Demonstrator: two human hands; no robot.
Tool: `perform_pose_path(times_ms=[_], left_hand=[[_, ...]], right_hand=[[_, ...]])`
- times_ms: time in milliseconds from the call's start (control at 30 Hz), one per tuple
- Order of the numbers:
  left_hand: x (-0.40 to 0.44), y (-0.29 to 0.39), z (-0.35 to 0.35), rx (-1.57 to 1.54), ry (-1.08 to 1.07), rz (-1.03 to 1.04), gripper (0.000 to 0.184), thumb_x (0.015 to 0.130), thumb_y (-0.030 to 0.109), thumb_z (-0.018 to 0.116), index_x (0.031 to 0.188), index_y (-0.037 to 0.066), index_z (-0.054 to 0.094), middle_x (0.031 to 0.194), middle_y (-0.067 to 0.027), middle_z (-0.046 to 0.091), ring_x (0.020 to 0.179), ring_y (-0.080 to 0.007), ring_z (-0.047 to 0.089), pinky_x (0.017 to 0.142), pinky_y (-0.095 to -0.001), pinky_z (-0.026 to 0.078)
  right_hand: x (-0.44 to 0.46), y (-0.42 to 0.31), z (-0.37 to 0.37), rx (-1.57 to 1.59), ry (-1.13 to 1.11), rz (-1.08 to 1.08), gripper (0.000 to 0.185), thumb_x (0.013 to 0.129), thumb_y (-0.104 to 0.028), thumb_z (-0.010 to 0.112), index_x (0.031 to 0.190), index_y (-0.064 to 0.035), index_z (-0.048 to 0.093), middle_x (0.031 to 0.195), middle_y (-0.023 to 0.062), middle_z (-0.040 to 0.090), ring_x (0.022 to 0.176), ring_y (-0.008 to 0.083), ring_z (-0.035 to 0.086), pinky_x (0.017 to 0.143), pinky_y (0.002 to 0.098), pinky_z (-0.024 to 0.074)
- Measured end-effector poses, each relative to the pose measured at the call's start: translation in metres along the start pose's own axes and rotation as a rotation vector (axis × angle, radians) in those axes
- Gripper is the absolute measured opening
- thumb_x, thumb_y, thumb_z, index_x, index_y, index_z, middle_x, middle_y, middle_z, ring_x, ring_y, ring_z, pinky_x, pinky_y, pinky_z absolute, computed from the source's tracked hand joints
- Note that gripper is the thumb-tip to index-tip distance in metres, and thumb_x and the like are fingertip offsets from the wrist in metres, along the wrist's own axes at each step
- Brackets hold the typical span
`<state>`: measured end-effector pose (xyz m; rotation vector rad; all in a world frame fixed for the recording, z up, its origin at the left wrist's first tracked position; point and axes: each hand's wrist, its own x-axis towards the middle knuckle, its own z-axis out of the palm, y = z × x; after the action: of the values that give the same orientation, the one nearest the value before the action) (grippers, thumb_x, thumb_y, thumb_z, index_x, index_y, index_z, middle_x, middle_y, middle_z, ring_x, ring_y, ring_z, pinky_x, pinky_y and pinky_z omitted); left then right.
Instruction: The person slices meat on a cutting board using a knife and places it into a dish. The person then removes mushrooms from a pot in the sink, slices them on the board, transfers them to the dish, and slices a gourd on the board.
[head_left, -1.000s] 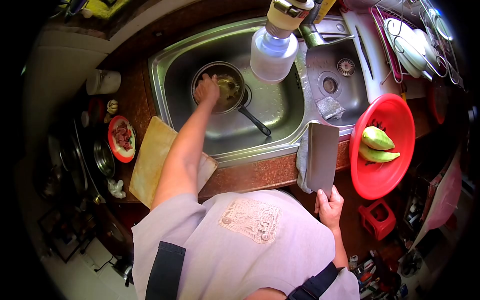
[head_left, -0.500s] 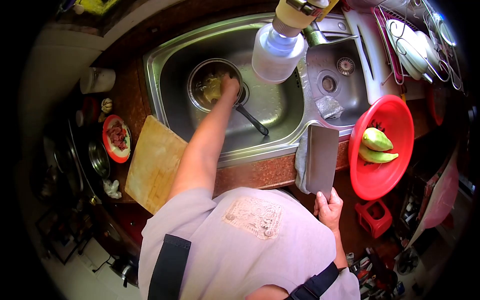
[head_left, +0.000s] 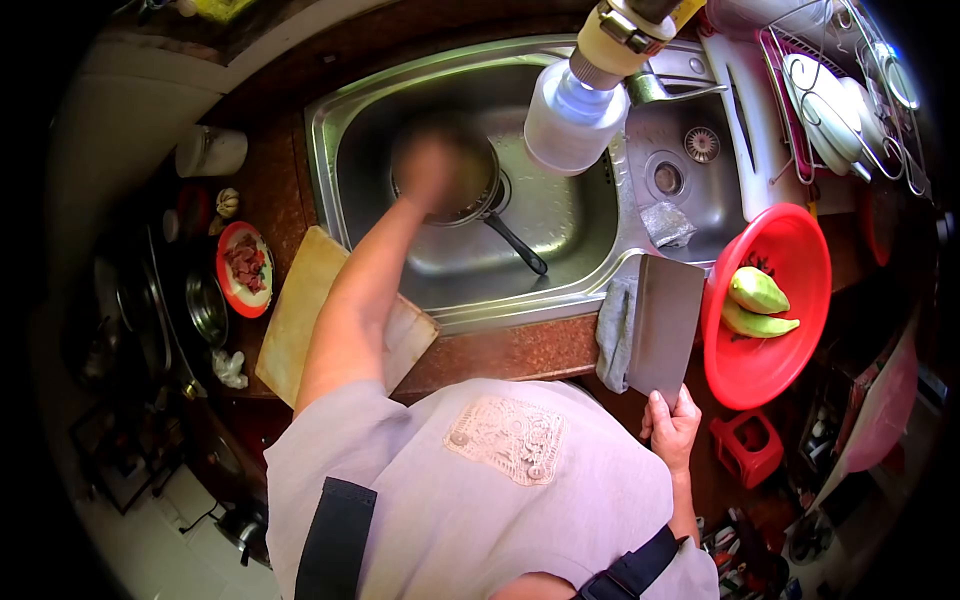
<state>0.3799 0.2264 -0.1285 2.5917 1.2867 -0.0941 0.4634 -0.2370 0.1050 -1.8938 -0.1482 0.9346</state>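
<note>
Well, from where I stand the left grip [head_left: 427,170] is a blur over or inside the dark round metal pan [head_left: 480,188], covering its nine-to-twelve side; I can't tell whether it is spread or closed on anything. The pan sits in the wide stainless-steel sink basin [head_left: 575,225], its black handle [head_left: 517,245] aimed towards five o'clock. The right grip [head_left: 673,430] is wrapped around the lower end of a broad grey cleaver [head_left: 665,325], which rises towards twelve. At one o'clock from that grip, a large red plastic bowl [head_left: 730,370] holds two pale green elongated vegetables [head_left: 758,290]. A pale wooden cutting board [head_left: 300,315] lies on the speckled reddish-brown tabletop [head_left: 520,348] at the pan's seven o'clock, beneath the left forearm [head_left: 360,300].
</note>
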Motion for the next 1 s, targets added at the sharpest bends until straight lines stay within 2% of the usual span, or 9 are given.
perform_pose_path(times_ms=[200,300,367,467,633,733,833,867,1000], left_hand=[[-0.006,-0.008,0.051,-0.097,-0.034,-0.005,0.046,0.088,0.026,0.058,0.132,0.013,0.052,0.127,-0.0243,0.049,0.115,-0.0415,0.053,0.092,-0.0509,0.047],[-0.004,0.023,0.015,-0.255,-0.238,-0.063,0.045,0.088,0.029,0.06,0.129,0.011,0.055,0.124,-0.0246,0.055,0.113,-0.0422,0.055,0.094,-0.0498,0.046],[0.013,-0.003,0.103,-0.29,-0.259,0.014,0.04,0.088,0.031,0.058,0.121,0.008,0.06,0.118,-0.0248,0.06,0.11,-0.0412,0.058,0.092,-0.049,0.047],[0.004,0.001,0.111,-0.286,-0.343,0.011,0.037,0.09,0.034,0.054,0.108,0.004,0.066,0.108,-0.0246,0.065,0.103,-0.0405,0.062,0.089,-0.0487,0.048],[-0.019,0.038,0.03,-0.098,-0.239,0.071,0.041,0.095,0.038,0.048,0.093,0.006,0.072,0.097,-0.0238,0.068,0.094,-0.0393,0.065,0.081,-0.0482,0.051],[-0.013,0.035,-0.001,-0.106,-0.195,-0.103,0.04,0.095,0.039,0.049,0.099,0.006,0.07,0.095,-0.0232,0.067,0.091,-0.039,0.065,0.078,-0.0482,0.052],[-0.008,-0.004,-0.005,0.028,-0.03,0.083,0.039,0.095,0.039,0.052,0.111,0.006,0.065,0.105,-0.0215,0.063,0.097,-0.0406,0.062,0.08,-0.0471,0.052],[-0.01,-0.003,-0.017,-0.032,-0.158,0.049,0.041,0.094,0.038,0.054,0.121,0.007,0.058,0.118,-0.0201,0.055,0.105,-0.041,0.057,0.085,-0.0477,0.051],[-0.024,0.009,-0.015,-0.073,-0.399,-0.074,0.045,0.093,0.038,0.055,0.123,0.005,0.055,0.13,-0.0215,0.05,0.116,-0.0417,0.053,0.091,-0.0483,0.049]], right_hand=[[0.0,-0.006,-0.005,-0.046,0.013,-0.019,0.006,0.094,-0.006,0.054,0.09,-0.0012,0.057,0.057,-0.0014,0.05,0.042,0.0049,0.044,0.04,0.0211,0.0362],[-0.002,-0.007,-0.009,-0.073,0.019,-0.026,0.007,0.093,-0.006,0.054,0.09,-0.001,0.057,0.057,-0.0014,0.049,0.042,0.0049,0.044,0.04,0.0212,0.0361],[-0.004,-0.006,-0.012,-0.082,0.021,-0.018,0.007,0.093,-0.005,0.054,0.089,-0.001,0.057,0.056,-0.0013,0.049,0.042,0.005,0.044,0.04,0.0213,0.0361],[-0.011,-0.001,-0.019,-0.094,0.03,0.004,0.006,0.093,-0.005,0.055,0.088,-0.0012,0.056,0.056,-0.0012,0.049,0.042,0.005,0.044,0.039,0.0214,0.036],[-0.022,0.01,-0.035,-0.231,0.044,-0.044,0.008,0.092,-0.005,0.055,0.085,-0.0009,0.056,0.056,-0.0009,0.049,0.043,0.0047,0.045,0.04,0.0222,0.0353],[-0.03,0.025,-0.052,-0.467,0.033,-0.189,0.002,0.088,0.0,0.056,0.088,0.0014,0.057,0.062,0.0075,0.052,0.048,0.0165,0.052,0.047,0.0302,0.0389],[-0.039,0.036,-0.063,-0.61,0.026,-0.275,0.008,0.085,0.003,0.056,0.093,0.0021,0.058,0.07,0.0126,0.054,0.053,0.0253,0.055,0.051,0.0348,0.0415],[-0.042,0.04,-0.066,-0.631,0.025,-0.301,0.008,0.085,0.003,0.056,0.093,0.0022,0.058,0.07,0.0126,0.054,0.053,0.0251,0.055,0.051,0.0349,0.0416],[-0.045,0.043,-0.068,-0.607,-0.004,-0.278,0.008,0.085,0.004,0.057,0.092,0.002,0.059,0.069,0.0127,0.055,0.053,0.0247,0.055,0.051,0.0351,0.042]])
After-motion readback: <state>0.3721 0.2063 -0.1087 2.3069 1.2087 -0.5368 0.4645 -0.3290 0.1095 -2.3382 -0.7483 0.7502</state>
